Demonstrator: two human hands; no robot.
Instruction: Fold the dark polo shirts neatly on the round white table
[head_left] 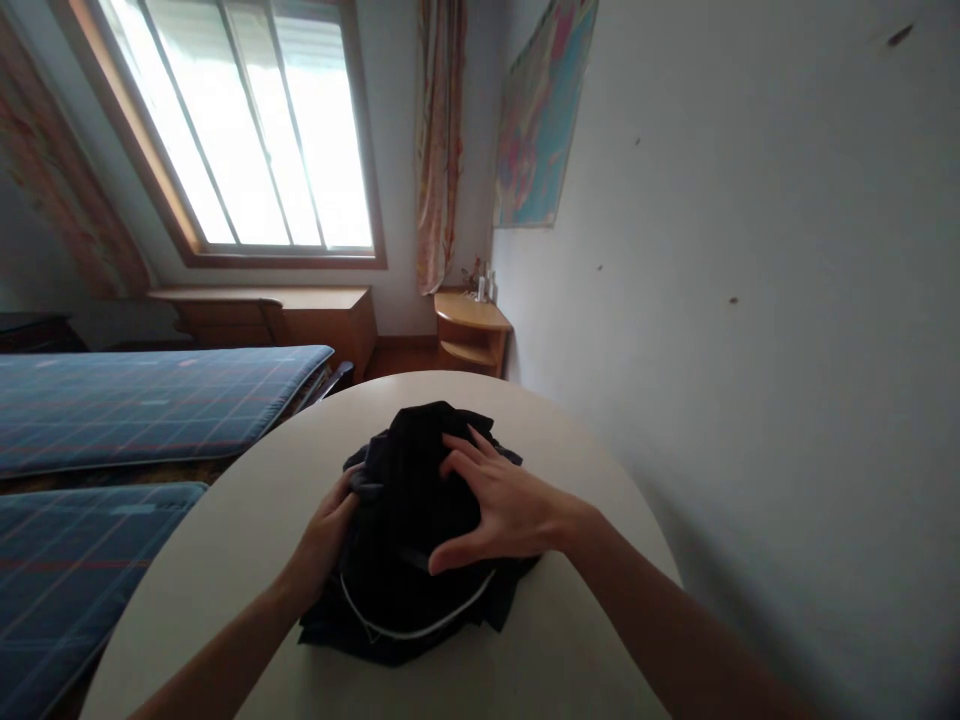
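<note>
A bunched black garment [420,520] with thin white piping along its near edge lies in a heap on the round cream table [217,560]. Dark grey folds show at its upper left. At the heap's left side, my left hand [330,525] grips the cloth, its fingertips partly lost in the folds. My right hand [499,500] lies over the top right of the heap, palm down, fingers spread and thumb pointing left. Nothing is pinched between those fingers. What lies inside or under the heap is hidden.
Two blue plaid mattresses [135,410] lie left of the table. A white wall [735,420] runs close along the right. Beyond the table are a small wooden corner shelf [472,312], a wooden desk [322,300] and a bright window [247,130].
</note>
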